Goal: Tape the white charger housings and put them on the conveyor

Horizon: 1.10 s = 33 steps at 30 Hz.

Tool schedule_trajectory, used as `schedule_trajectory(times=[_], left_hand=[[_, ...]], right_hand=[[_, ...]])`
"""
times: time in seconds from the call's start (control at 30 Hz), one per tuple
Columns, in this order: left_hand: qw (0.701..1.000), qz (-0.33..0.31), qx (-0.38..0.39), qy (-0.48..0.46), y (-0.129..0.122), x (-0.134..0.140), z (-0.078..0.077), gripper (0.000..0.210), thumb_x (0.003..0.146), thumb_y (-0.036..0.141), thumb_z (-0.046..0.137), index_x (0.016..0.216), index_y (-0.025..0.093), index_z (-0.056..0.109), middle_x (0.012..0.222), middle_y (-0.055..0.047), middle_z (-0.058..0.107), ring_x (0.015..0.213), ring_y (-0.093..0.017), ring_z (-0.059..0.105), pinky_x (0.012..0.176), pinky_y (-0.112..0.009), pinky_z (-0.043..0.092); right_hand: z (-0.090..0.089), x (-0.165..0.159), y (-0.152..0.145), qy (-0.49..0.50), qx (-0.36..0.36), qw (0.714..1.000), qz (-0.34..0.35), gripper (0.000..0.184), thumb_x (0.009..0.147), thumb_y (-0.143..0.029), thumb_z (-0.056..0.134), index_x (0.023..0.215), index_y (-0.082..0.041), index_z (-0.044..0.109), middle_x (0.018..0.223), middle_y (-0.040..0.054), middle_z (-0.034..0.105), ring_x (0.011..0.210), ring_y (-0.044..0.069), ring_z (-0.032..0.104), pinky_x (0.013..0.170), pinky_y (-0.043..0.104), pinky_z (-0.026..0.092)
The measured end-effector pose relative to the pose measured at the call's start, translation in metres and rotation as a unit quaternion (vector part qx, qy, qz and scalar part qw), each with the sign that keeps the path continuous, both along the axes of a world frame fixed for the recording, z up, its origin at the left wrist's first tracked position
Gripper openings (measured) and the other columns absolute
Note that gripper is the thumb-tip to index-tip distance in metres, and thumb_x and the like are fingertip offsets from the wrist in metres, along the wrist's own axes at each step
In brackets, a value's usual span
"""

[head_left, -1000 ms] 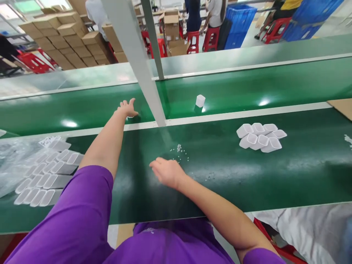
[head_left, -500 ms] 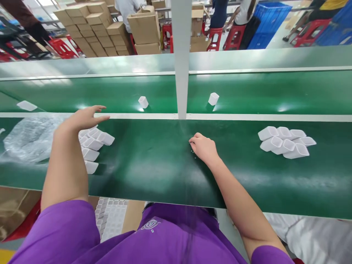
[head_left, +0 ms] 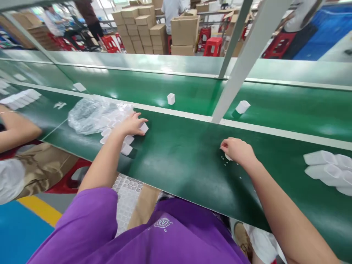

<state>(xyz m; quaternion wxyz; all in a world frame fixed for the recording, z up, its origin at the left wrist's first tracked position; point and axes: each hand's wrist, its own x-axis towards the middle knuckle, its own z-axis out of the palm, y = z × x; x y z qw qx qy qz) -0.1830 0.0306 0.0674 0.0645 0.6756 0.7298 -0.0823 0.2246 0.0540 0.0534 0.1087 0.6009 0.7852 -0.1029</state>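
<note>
My left hand (head_left: 131, 124) reaches over a cluster of white hollow tubes (head_left: 127, 149) on the green bench. Its fingers are apart, with thumb and fingertips around the rightmost white tube (head_left: 144, 128); a firm grip is not visible. My right hand (head_left: 238, 151) rests low on the bench, fingertips pinched together; whatever they hold is too small to make out. Tiny white bits (head_left: 225, 161) lie scattered beside it, and a pale piece (head_left: 228, 157) is partly hidden under it.
A clear plastic bag (head_left: 88, 113) lies left of the cluster. More white tubes (head_left: 320, 171) sit at right. Single tubes (head_left: 171, 98) stand on the belt behind the white rail. A post (head_left: 239, 69) rises there. A co-worker's arm (head_left: 19, 126) is at far left.
The view has turned left. My left hand has come down from above the bench onto the tube cluster. My right hand stays pinched near the bench, now with more tiny white bits showing.
</note>
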Motion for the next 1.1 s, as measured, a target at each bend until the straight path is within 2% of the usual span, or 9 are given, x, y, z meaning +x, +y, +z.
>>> schedule_trajectory(times=[0.17, 0.3, 0.43, 0.57, 0.67, 0.73, 0.83, 0.97, 1.1], left_hand=[[0.998, -0.033, 0.046, -0.009, 0.005, 0.003, -0.005, 0.040, 0.075, 0.027, 0.064, 0.112, 0.014, 0.060, 0.128, -0.015, 0.055, 0.131, -0.034, 0.038, 0.110, -0.045, 0.030], [0.985, -0.044, 0.108, -0.128, 0.001, 0.044, 0.002, 0.042, 0.079, 0.041, 0.059, 0.112, 0.015, 0.057, 0.112, -0.011, 0.062, 0.106, -0.029, 0.056, 0.096, -0.039, 0.044], [0.942, -0.067, 0.122, -0.305, -0.009, 0.098, -0.002, 0.044, 0.072, 0.042, 0.062, 0.109, 0.018, 0.057, 0.110, -0.007, 0.062, 0.095, -0.023, 0.059, 0.082, -0.033, 0.048], [0.865, -0.027, 0.037, -0.499, -0.016, 0.132, -0.016, 0.050, 0.063, 0.039, 0.071, 0.105, 0.019, 0.053, 0.096, -0.002, 0.059, 0.078, -0.016, 0.057, 0.066, -0.027, 0.048], [0.802, 0.010, -0.025, -0.597, -0.018, 0.150, -0.022, 0.063, 0.055, 0.033, 0.077, 0.111, 0.019, 0.053, 0.088, 0.001, 0.058, 0.075, -0.015, 0.057, 0.067, -0.027, 0.048], [0.778, 0.014, -0.073, -0.624, -0.018, 0.163, -0.023, 0.064, 0.056, 0.032, 0.079, 0.114, 0.019, 0.057, 0.088, 0.000, 0.061, 0.076, -0.015, 0.058, 0.071, -0.029, 0.048], [0.763, 0.006, -0.120, -0.635, -0.016, 0.181, -0.026, 0.056, 0.059, 0.033, 0.080, 0.110, 0.018, 0.061, 0.093, -0.003, 0.066, 0.081, -0.017, 0.060, 0.075, -0.031, 0.049], [0.742, -0.005, -0.117, -0.661, -0.017, 0.197, -0.034, 0.056, 0.058, 0.031, 0.081, 0.107, 0.018, 0.059, 0.096, -0.005, 0.067, 0.086, -0.019, 0.063, 0.079, -0.033, 0.050], [0.722, 0.005, -0.109, -0.683, -0.026, 0.204, -0.045, 0.053, 0.059, 0.030, 0.081, 0.101, 0.020, 0.052, 0.089, -0.002, 0.065, 0.080, -0.016, 0.063, 0.073, -0.029, 0.052]], right_hand=[[-0.001, 0.003, -0.007, 0.200, 0.045, 0.979, -0.007, 0.017, 0.088, -0.017, 0.056, 0.094, -0.020, 0.071, 0.096, 0.0041, 0.072, 0.091, 0.018, 0.066, 0.079, 0.028, 0.048], [-0.018, -0.038, -0.033, 0.292, -0.005, 0.951, 0.098, 0.013, 0.088, -0.014, 0.061, 0.093, -0.018, 0.071, 0.090, 0.0015, 0.072, 0.084, 0.012, 0.065, 0.078, 0.022, 0.047], [-0.027, -0.060, -0.043, 0.269, -0.009, 0.955, 0.126, 0.014, 0.091, -0.016, 0.058, 0.096, -0.020, 0.071, 0.094, 0.0024, 0.071, 0.088, 0.014, 0.063, 0.074, 0.023, 0.045], [-0.018, -0.021, -0.028, 0.213, 0.068, 0.971, 0.090, 0.021, 0.094, -0.016, 0.052, 0.103, -0.018, 0.072, 0.104, 0.0059, 0.071, 0.101, 0.019, 0.059, 0.085, 0.028, 0.043], [-0.013, 0.013, -0.016, 0.118, 0.091, 0.988, 0.045, 0.026, 0.094, -0.013, 0.049, 0.104, -0.017, 0.073, 0.106, 0.0083, 0.070, 0.098, 0.022, 0.057, 0.081, 0.032, 0.041], [-0.015, 0.024, -0.013, 0.077, 0.091, 0.992, 0.044, 0.026, 0.095, -0.015, 0.049, 0.103, -0.017, 0.074, 0.104, 0.0085, 0.070, 0.098, 0.022, 0.057, 0.079, 0.033, 0.039], [-0.022, 0.025, -0.015, 0.059, 0.105, 0.991, 0.060, 0.025, 0.096, -0.019, 0.049, 0.102, -0.018, 0.074, 0.101, 0.0080, 0.070, 0.096, 0.022, 0.056, 0.080, 0.034, 0.035], [-0.030, 0.021, -0.020, 0.056, 0.147, 0.983, 0.092, 0.028, 0.097, -0.019, 0.047, 0.094, -0.017, 0.074, 0.095, 0.0081, 0.071, 0.093, 0.022, 0.054, 0.080, 0.035, 0.032], [-0.034, 0.022, -0.022, 0.045, 0.175, 0.976, 0.118, 0.030, 0.097, -0.015, 0.043, 0.086, -0.016, 0.071, 0.091, 0.0084, 0.069, 0.090, 0.022, 0.054, 0.079, 0.035, 0.030]])
